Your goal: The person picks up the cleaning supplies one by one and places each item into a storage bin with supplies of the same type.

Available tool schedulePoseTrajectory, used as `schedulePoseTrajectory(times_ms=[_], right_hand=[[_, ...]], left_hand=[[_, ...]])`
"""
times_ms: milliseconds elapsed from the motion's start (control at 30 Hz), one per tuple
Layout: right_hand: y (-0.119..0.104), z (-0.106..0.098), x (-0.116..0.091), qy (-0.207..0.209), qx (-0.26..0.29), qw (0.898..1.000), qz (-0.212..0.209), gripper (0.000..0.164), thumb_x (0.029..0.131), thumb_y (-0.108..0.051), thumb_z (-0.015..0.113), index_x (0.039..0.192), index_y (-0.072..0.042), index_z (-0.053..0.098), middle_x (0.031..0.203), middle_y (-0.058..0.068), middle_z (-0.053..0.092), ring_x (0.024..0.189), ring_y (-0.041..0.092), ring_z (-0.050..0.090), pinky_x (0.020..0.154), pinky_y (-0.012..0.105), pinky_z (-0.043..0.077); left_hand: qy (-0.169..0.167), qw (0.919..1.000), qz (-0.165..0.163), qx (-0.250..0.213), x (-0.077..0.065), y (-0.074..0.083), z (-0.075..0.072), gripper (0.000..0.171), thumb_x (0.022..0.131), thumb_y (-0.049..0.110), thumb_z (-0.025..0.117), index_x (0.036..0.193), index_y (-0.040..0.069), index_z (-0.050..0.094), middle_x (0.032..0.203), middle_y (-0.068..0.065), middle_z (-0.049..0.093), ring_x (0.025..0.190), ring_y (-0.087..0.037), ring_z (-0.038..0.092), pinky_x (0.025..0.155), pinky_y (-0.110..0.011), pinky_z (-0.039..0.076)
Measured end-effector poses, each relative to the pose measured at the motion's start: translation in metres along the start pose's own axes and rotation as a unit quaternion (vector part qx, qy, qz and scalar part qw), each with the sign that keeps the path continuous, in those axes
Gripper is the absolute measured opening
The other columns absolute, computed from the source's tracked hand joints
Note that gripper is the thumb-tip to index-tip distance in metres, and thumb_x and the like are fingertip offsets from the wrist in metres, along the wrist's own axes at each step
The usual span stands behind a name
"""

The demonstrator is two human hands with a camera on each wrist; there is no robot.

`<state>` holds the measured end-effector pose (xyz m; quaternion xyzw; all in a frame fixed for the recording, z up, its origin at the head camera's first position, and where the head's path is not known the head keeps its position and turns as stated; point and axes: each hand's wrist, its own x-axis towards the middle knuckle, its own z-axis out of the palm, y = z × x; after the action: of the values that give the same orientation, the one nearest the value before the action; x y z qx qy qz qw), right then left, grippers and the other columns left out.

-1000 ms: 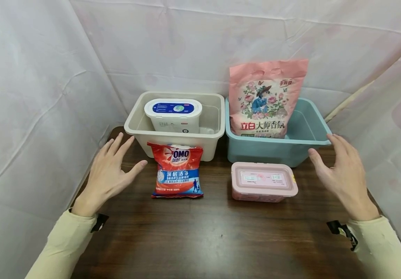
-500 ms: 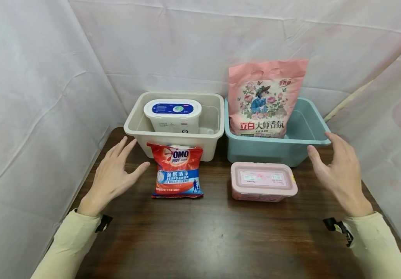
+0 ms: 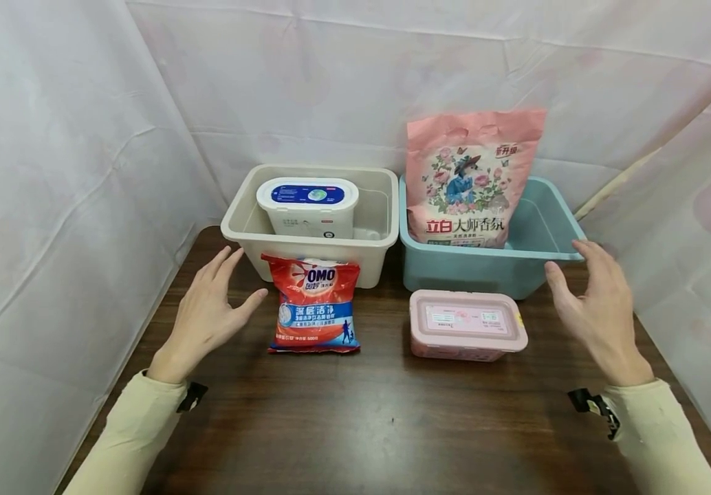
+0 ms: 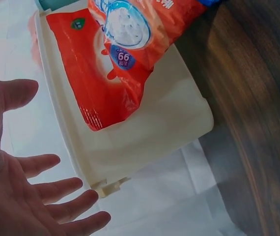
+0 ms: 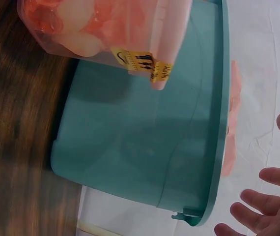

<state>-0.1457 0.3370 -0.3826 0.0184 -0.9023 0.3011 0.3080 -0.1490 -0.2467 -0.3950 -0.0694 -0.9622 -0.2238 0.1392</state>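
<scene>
My left hand [image 3: 209, 313] hovers with spread fingers, holding nothing, left of a red OMO washing powder bag [image 3: 315, 306]. That bag leans against the front of a cream plastic bin [image 3: 306, 245]. In the left wrist view, the fingers [image 4: 64, 189] are apart from the bag and bin. On the other side, my right hand [image 3: 599, 309], also empty and spread, is near the right front corner of a blue-green bin [image 3: 467, 268]. A pink lidded box [image 3: 468, 323] sits in front of that bin; the right wrist view shows its clear side [image 5: 81, 24] with soft pods inside.
A white tub with a blue label [image 3: 307, 206] stands inside the cream bin. A tall pink washing powder bag [image 3: 469, 179] stands in the blue-green bin. Pale cloth [image 3: 331, 75] hangs behind and at both sides of the dark wooden table [image 3: 355, 419].
Both hands have drifted slightly inward, the left one to the right and the right one to the left. The bags, box and bins have stayed in place.
</scene>
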Motion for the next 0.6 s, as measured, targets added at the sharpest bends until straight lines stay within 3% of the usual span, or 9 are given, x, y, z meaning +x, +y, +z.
schedulePoseTrajectory(times_ms=[267,600], right_hand=[[0.006,0.009,-0.001,0.013,0.023,1.000,-0.015,0.054,0.099,-0.025,0.073,0.147,-0.003,0.061,0.155,0.026,0.055,0.143,0.053,0.048,0.119,0.071,0.034],[0.011,0.018,0.002,0.023,0.040,0.999,0.000,0.051,0.101,-0.026,0.070,0.148,-0.007,0.061,0.151,0.028,0.058,0.138,0.055,0.052,0.113,0.073,0.038]], left_hand=[[0.012,0.9998,0.004,-0.013,-0.002,0.001,0.004,0.082,0.094,0.044,0.076,0.162,0.011,0.044,0.169,-0.020,0.039,0.151,-0.050,0.040,0.112,-0.077,0.039],[0.021,0.9993,0.019,-0.022,-0.001,0.000,0.016,0.081,0.091,0.034,0.081,0.159,0.007,0.047,0.166,-0.023,0.042,0.147,-0.051,0.044,0.111,-0.077,0.042]])
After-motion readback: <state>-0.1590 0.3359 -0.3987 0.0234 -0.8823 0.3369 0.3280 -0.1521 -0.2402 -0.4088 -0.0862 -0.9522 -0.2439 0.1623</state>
